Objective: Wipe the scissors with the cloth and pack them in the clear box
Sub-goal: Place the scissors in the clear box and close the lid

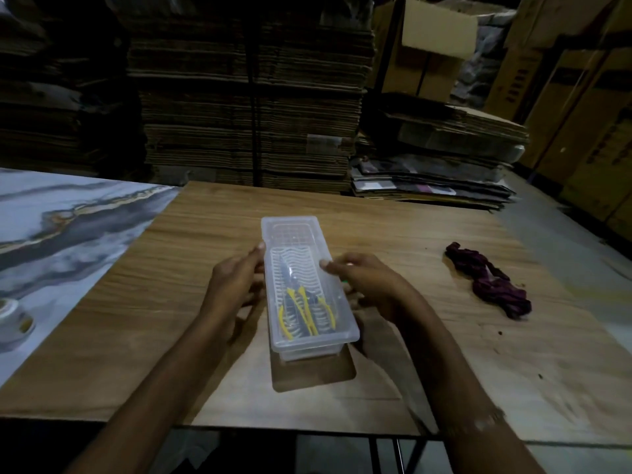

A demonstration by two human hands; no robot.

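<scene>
**Scissors in clear box, box held off table by both hands**

Clear box (309,292) held above the middle of the wooden table (427,354), long axis running from near edge toward far edge, shadow cast on the tabletop below its near end. Appears lidded with a clear cover; cannot confirm whether fully seated. Ribbed white insert visible inside.

Scissors (304,309) lying inside the box, yellow-and-dark handles toward the near end, blades pointing toward the far end.

Left hand (236,289) on the left long side of the box, fingers curled along the wall and underneath, one fingertip reaching up at the top rim. Right hand (362,285) on the right long side, fingers curled around the wall, fingertips pressed on the top rim. Hands apart, box clamped between them.

Dark purple cloth (489,280) crumpled on the table well to the right of the box, nearer the right edge, touched by neither hand.

Marble-patterned sheet (68,227) covering the left portion of the table. Roll of tape (13,319) resting on it at the left edge.

Beyond the far edge: tall stacks of flattened cardboard (246,97), and upright cardboard cartons (434,46) further right. Lighting dim; fine detail of box latch not discernible.
</scene>
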